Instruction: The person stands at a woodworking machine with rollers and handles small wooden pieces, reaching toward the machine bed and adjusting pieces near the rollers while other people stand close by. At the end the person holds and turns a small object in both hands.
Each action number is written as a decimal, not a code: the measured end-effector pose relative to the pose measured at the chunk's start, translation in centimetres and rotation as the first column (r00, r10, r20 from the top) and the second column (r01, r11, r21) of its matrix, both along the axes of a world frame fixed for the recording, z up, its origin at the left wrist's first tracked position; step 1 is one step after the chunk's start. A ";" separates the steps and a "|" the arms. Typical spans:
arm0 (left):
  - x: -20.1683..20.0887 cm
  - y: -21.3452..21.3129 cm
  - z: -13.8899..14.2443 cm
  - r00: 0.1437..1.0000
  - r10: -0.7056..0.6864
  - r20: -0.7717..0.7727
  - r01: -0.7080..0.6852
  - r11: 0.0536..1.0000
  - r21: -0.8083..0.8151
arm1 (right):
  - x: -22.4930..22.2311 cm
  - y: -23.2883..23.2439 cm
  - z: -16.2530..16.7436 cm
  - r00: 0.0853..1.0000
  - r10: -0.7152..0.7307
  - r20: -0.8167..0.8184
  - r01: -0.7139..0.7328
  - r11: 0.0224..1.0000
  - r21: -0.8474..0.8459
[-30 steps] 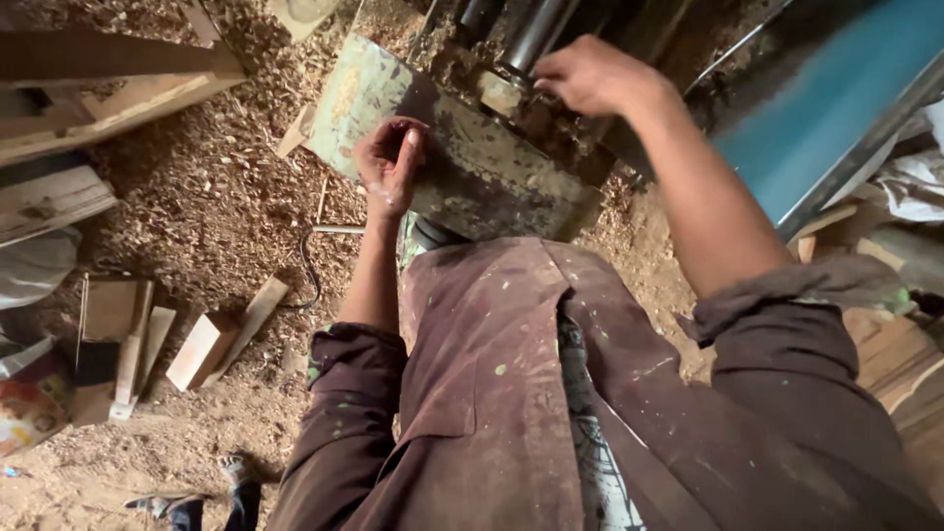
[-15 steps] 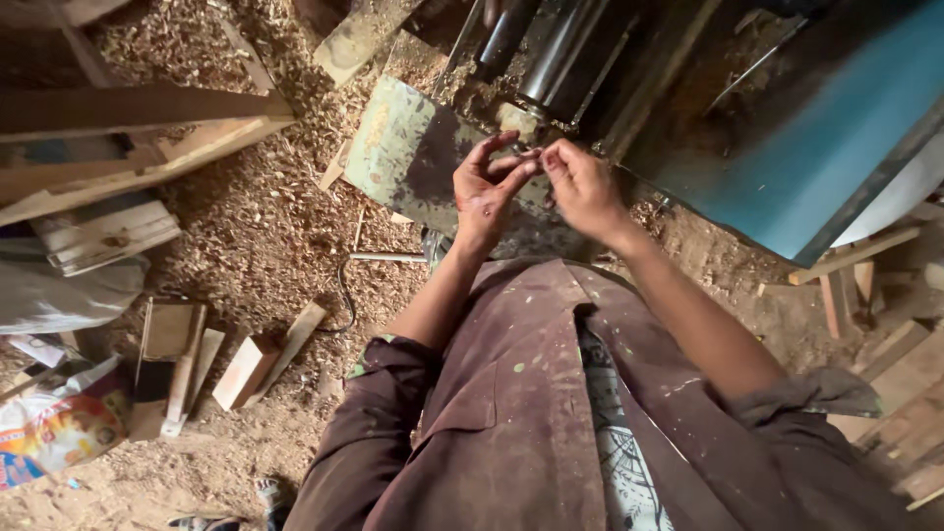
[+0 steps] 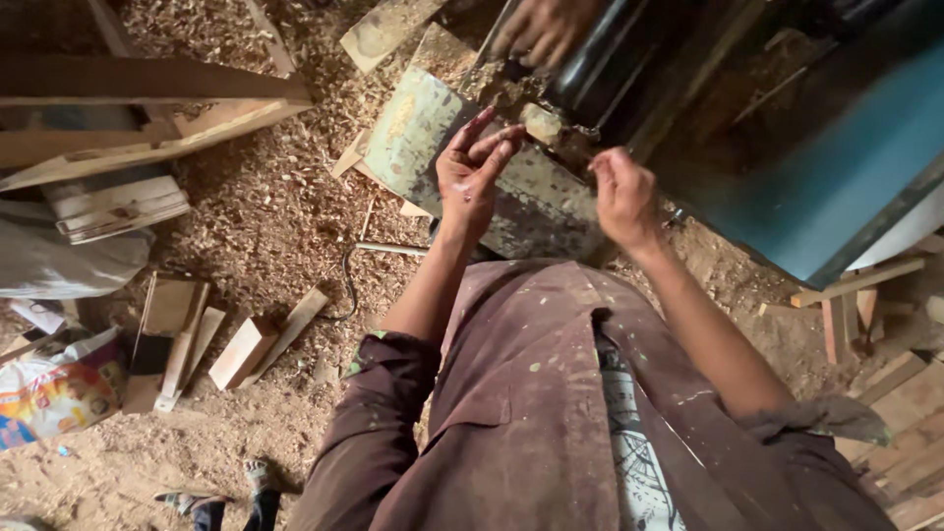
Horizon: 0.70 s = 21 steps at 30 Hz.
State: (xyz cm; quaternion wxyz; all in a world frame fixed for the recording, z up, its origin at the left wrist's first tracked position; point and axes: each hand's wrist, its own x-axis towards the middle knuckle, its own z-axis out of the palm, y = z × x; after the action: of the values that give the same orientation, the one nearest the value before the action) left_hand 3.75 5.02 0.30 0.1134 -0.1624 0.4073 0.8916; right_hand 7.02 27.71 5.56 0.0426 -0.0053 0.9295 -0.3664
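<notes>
My left hand [image 3: 470, 175] is raised over a worn pale-green metal plate [image 3: 413, 128] at the foot of a machine, fingers spread and pointing up, nothing visible in them. My right hand [image 3: 624, 197] hovers a little to the right, beside the machine's dirty lower part [image 3: 551, 128]. Its fingertips are pinched together, and I cannot tell if something small sits between them. Another person's hand [image 3: 543, 29] reaches onto the dark rollers [image 3: 600, 59] at the top.
The machine's blue-green body [image 3: 836, 167] fills the upper right. Wood shavings [image 3: 265, 216] cover the ground. Wooden planks [image 3: 128, 108] lie at the left, short offcuts [image 3: 241, 349] at the lower left, more boards [image 3: 885, 383] at the right. A bent metal rod [image 3: 379, 251] lies near the plate.
My hands, together at the plate half a second ago, have drawn apart. A second ago my right hand was up on the machine. Another person's hand has appeared at the rollers.
</notes>
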 end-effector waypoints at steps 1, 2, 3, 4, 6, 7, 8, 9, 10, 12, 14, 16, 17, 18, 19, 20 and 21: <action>0.0 -0.1 0.0 1.000 0.011 0.002 -0.011 0.999 0.033 | -0.5 0.3 -0.3 1.000 0.005 -0.020 -0.005 1.000 0.027; -0.1 -0.2 0.1 1.000 0.019 0.004 -0.019 0.998 0.067 | -1.0 0.5 -0.6 0.999 0.013 -0.034 -0.012 0.999 0.042; -0.2 -0.3 0.2 1.000 0.013 0.001 -0.013 0.997 0.073 | -1.5 0.6 -0.8 0.999 0.022 -0.048 -0.019 0.998 0.058; -0.2 -0.3 0.3 1.000 0.009 0.003 -0.009 0.997 0.081 | -1.9 0.7 -1.0 0.998 0.033 -0.058 -0.028 0.997 0.076; -0.3 -0.6 0.5 1.000 0.003 0.008 -0.004 0.995 0.104 | -2.6 0.6 -1.1 0.998 0.057 -0.037 -0.052 0.989 0.135; -0.5 -0.9 0.6 1.000 0.002 0.009 -0.003 0.993 0.118 | -2.9 0.6 -1.1 0.997 0.071 -0.031 -0.065 0.984 0.164; -0.6 -1.3 0.7 1.000 0.001 0.010 -0.002 0.991 0.132 | -3.1 0.4 -0.9 0.996 0.081 -0.022 -0.076 0.982 0.173; -0.5 -1.8 0.8 1.000 -0.024 -0.013 0.025 0.998 0.051 | -3.3 0.3 -0.7 0.996 0.090 -0.013 -0.086 0.979 0.184; -0.3 -2.6 0.9 0.998 -0.052 -0.035 0.051 0.998 -0.029 | -3.5 0.2 -0.5 0.995 0.098 -0.004 -0.096 0.976 0.196; -0.3 -3.8 0.7 0.996 -0.084 -0.021 0.079 0.984 -0.158 | -3.8 0.1 0.0 0.992 0.126 0.016 -0.127 0.967 0.220; -0.3 -4.8 0.3 0.995 -0.087 0.054 0.098 0.962 -0.256 | -4.0 0.1 0.1 0.988 0.151 0.024 -0.152 0.958 0.245; -0.2 -5.4 -0.4 0.994 -0.103 0.022 0.105 0.934 -0.342 | -4.1 0.1 0.0 0.984 0.178 0.017 -0.176 0.946 0.274; -0.2 -5.6 -0.7 0.994 -0.113 0.006 0.107 0.917 -0.384 | -4.1 0.0 -0.2 0.980 0.201 -0.006 -0.190 0.935 0.299; -0.1 -5.7 -1.0 0.993 -0.120 -0.010 0.106 0.914 -0.392 | -4.1 0.0 -0.4 0.974 0.224 -0.027 -0.204 0.924 0.325; -0.1 -5.8 -1.2 0.991 -0.128 -0.025 0.108 0.910 -0.400 | -4.1 -0.1 -0.7 0.968 0.247 -0.048 -0.215 0.912 0.350; -0.1 -5.8 -1.5 0.990 -0.138 -0.042 0.109 0.906 -0.408 | -4.2 -0.2 -1.0 0.959 0.283 -0.035 -0.248 0.890 0.382; -0.1 -5.8 -1.6 0.991 -0.129 -0.038 0.103 0.911 -0.400 | -4.3 -0.3 -1.2 0.948 0.318 -0.022 -0.280 0.866 0.414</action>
State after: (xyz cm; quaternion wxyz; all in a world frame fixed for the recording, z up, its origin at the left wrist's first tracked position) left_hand 3.69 -0.76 -1.33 0.1179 -0.1294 0.5920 0.7867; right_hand 2.67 27.45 4.32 0.0573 -0.1567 0.9739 -0.1540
